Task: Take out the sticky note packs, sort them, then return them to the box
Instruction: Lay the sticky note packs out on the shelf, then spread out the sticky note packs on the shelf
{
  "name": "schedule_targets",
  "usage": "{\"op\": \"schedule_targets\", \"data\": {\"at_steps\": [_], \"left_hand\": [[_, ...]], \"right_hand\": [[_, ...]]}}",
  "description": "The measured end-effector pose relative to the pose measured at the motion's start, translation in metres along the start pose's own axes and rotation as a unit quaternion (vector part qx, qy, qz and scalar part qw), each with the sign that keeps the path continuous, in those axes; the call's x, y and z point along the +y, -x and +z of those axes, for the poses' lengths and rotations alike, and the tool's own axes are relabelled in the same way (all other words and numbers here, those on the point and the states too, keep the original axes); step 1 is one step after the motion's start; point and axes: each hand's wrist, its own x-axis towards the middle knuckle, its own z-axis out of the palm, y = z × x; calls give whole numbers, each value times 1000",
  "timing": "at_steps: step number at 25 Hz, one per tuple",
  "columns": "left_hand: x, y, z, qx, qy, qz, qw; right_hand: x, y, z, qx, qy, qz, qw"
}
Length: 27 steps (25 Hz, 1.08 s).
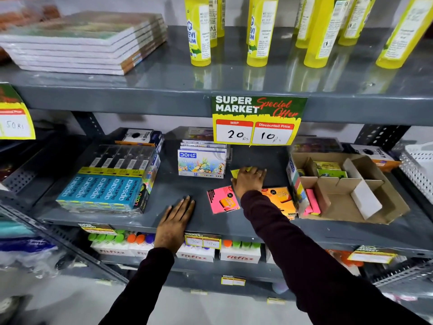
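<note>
Head view, looking down at grey metal shelf in a shop. Left hand flat on shelf front edge, palm down, fingers spread and released, gripping nothing. Right hand reaching further in, palm down over a yellow sticky note pack lying on shelf; fingers extended over it, pressing/covering, can't tell if actually clenched on it. Pink sticky note pack flat on shelf just left of right wrist, orange sticky note pack flat just right of wrist, partly under the dark sleeve; orange one touching/near the box's left side. Cardboard box open at right w/ dividers; green and yellow packs in rear compartment, pink strip pack on edge in front-left compartment, white pad leaning in middle. Multi-colour pack standing against box's outer left wall. DOMS crayon boxes stacked behind right hand, apart from it. Apsara pencil packs at left of shelf. Upper shelf: yellow gum bottles, stacked notebooks. Price tag hanging from upper shelf edge: MRP 20, disc. 10. Lower shelf: Fitfizz boxes, partly hidden.
</note>
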Motion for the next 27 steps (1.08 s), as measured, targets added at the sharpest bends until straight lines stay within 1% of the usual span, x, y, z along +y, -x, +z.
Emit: {"op": "schedule_targets", "data": {"at_steps": [3, 6, 9, 11, 13, 15, 17, 21, 22, 24, 25, 27], "left_hand": [[0, 1, 1, 5, 8, 3, 1000], [0, 1, 1, 6, -3, 2, 1000], [0, 2, 1, -4, -12, 2, 1000], [-1, 2, 1, -15, -25, 4, 1000], [-2, 1, 1, -8, -31, 6, 999], [-1, 2, 0, -1, -32, 6, 999], [1, 3, 0, 4, -36, 9, 999], [2, 3, -2, 16, -32, 10, 999], [3, 3, -2, 19, -31, 9, 999], [2, 3, -2, 23, -31, 5, 999], [2, 3, -2, 23, -32, 4, 999], [3, 3, -2, 21, -32, 5, 999]], "right_hand": [[4, -2, 7, -28, 3, 16, 999], [11, 7, 4, 1, -26, 11, 1000], [37, 27, -3, 27, -26, 47, 998], [59, 44, -6, 3, -14, 82, 996], [72, 58, -7, -20, -13, 102, 995], [74, 65, -9, -13, -14, 102, 995], [68, 70, -12, 0, -6, 87, 996], [51, 89, -13, 26, -6, 16, 1000], [46, 98, -9, 19, -9, -11, 1000], [35, 117, 6, -21, -12, -61, 998], [32, 124, 14, -41, -6, -75, 996], [30, 123, 23, -58, 11, -75, 995]]}}
